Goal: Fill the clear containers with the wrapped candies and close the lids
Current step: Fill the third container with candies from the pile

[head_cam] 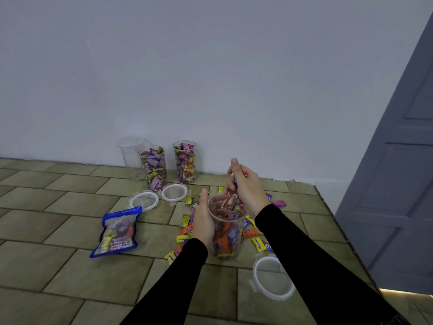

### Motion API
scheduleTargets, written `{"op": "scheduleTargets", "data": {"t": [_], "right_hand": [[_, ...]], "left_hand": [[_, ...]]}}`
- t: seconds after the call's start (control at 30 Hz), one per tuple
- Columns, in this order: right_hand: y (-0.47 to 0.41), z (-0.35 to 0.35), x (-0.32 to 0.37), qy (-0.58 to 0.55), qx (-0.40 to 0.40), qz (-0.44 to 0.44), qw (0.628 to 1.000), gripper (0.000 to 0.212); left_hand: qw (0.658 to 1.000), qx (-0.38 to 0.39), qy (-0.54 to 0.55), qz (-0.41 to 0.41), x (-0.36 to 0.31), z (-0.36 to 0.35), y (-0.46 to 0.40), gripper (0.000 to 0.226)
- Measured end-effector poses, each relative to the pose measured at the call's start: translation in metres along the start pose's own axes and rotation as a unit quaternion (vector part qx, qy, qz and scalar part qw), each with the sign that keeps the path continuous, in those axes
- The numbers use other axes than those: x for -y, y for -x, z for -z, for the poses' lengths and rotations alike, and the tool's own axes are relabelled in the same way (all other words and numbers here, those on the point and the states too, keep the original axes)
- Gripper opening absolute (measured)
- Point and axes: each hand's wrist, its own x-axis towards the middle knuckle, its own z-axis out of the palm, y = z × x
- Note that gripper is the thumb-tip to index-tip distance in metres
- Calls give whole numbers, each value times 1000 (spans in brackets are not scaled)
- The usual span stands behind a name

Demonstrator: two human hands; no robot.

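The right hand [243, 184] blurs above the clear container [226, 227] near the floor's [58, 273] right edge, its grip curled round wrapped candies [236, 179] half hidden by fingers. The left hand [203, 221] cups the container's side, covering loose candies [185, 238] behind. Toward the wall stand two filled containers [153, 167], an empty one [131, 153] partly behind them, lids [144, 201] and a candy bag [118, 232].

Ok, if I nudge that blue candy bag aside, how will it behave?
The blue bag is a soft pouch lying flat on the floor, so it should slide, not roll. It looks partly full: probably floppy if lifted, candies shifting inside.
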Motion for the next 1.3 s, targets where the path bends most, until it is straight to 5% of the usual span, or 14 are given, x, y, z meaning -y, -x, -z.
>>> {"op": "scheduleTargets", "data": {"t": [0.33,0.67,0.9,1.13,1.3], "right_hand": [[0,1,0,34,24,-6,999,48],[0,8,-4,62,114,66,989,12],[2,24,-19,112,179,110,971,12],[-1,24,-18,20,100,121,987,8],[-18,33,-30,-11,-5,42,999,15]], "left_hand": [[1000,-1,-27,-9,0,1,-2,69],[999,1,-33,5,-1,-1,-2,71],[999,-29,-24,-4,-1,2,-2,74],[1000,0,-16,10,-1,3,-3,71],[1000,15,-24,10,0,7,-6,72]]}}
